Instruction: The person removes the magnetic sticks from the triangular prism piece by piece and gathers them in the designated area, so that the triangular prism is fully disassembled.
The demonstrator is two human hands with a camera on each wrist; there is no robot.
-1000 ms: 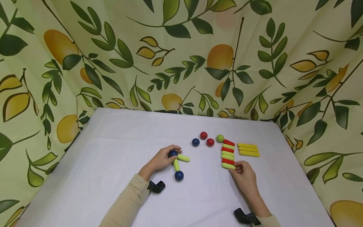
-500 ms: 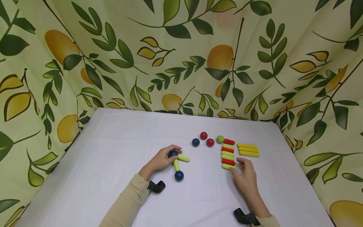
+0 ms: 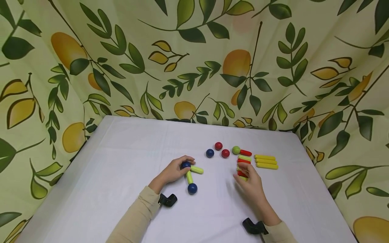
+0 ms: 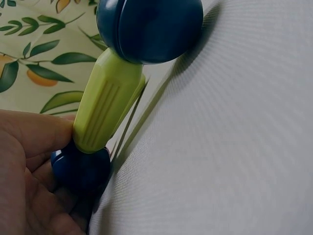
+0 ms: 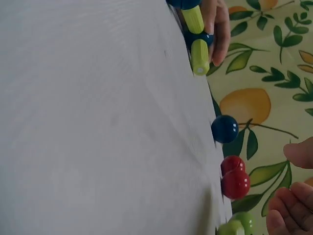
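Observation:
My left hand (image 3: 171,171) grips a blue ball (image 3: 185,164) between thumb and fingers. Two yellow-green building rods run from that ball: one rod (image 3: 197,169) points right, the other rod (image 3: 189,178) leads toward the front to a second blue ball (image 3: 192,188). In the left wrist view the thumb lies where the rod (image 4: 100,105) meets the gripped ball (image 4: 80,169). My right hand (image 3: 254,185) hovers over the near end of a column of red and yellow-green rods (image 3: 244,157), partly hiding it. Its thumb and fingers are apart with nothing between them, as the right wrist view shows.
Behind the hands lie a loose blue ball (image 3: 210,153), two red balls (image 3: 225,153) and a green ball (image 3: 236,150) beside the column's far red rod (image 3: 245,153). Several longer yellow rods (image 3: 265,161) lie to the right. A patterned curtain (image 3: 194,77) borders the white-covered table (image 3: 136,141).
My right hand has let go of the nearest yellow-green rod in the column, opened its fingers and moved left over the column. The left hand keeps its hold on the blue ball.

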